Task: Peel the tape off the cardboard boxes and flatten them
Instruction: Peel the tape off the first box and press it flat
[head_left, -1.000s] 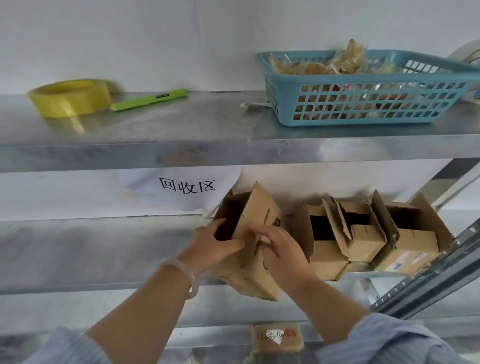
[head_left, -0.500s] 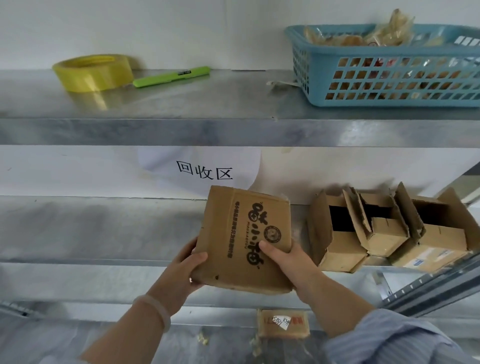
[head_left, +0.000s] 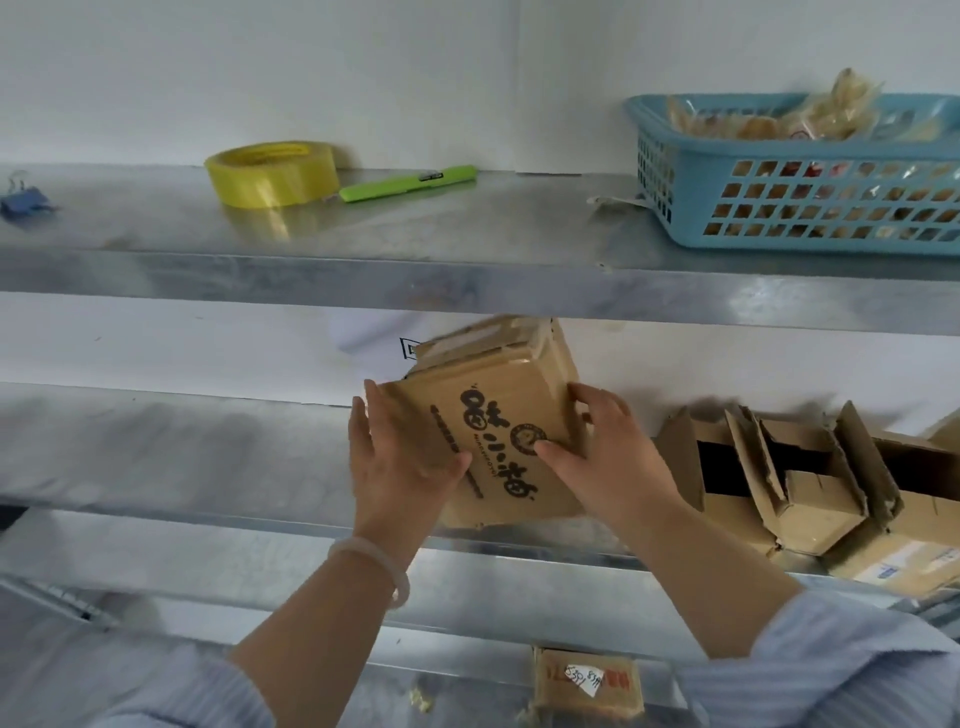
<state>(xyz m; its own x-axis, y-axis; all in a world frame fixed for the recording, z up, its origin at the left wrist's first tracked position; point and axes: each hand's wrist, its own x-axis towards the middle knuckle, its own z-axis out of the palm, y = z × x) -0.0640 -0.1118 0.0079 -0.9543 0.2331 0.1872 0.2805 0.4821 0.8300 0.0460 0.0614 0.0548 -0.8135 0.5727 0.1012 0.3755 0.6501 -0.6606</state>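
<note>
A small brown cardboard box (head_left: 498, 415) with black printed characters is held above the middle metal shelf (head_left: 182, 457), its taped end turned up and away from me. My left hand (head_left: 400, 457) grips its left side, thumb across the printed face. My right hand (head_left: 597, 452) grips the right side, thumb on the round logo. Several opened cardboard boxes (head_left: 800, 483) with raised flaps lie on the same shelf to the right.
The top shelf (head_left: 467, 244) carries a yellow tape roll (head_left: 270, 174), a green pen-like cutter (head_left: 408, 183), a blue binder clip (head_left: 23, 197) and a blue basket (head_left: 810, 171) of packaged items. A small taped parcel (head_left: 587, 680) lies on the shelf below.
Both hands lifted the box off the shelf and turned it, so its printed face and then its taped end came into view. The camera view shifted left.
</note>
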